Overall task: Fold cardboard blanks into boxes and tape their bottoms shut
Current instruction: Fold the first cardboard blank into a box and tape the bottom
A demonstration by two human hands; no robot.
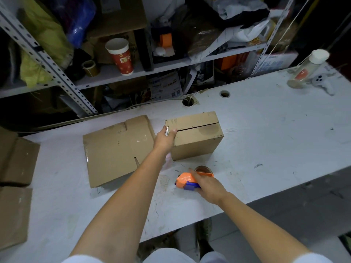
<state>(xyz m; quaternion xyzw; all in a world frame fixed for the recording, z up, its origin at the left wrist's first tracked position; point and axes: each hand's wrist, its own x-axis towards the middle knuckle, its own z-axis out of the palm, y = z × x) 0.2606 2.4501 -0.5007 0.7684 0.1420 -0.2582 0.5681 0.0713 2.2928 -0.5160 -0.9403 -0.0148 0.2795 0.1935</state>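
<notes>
A folded cardboard box stands on the white table, its closed flaps facing up with a seam across the top. My left hand grips its left edge, thumb on top. A flat cardboard blank lies to the left of the box. Nearer to me, my right hand is closed around an orange and blue tape dispenser that rests on the table, with its brown tape roll behind the fingers.
More flat cardboard is stacked at the table's left end. A metal shelf behind the table holds a red paper cup, bags and boxes. A clear tube with a white cap lies at the far right. Two cable holes open near the back edge.
</notes>
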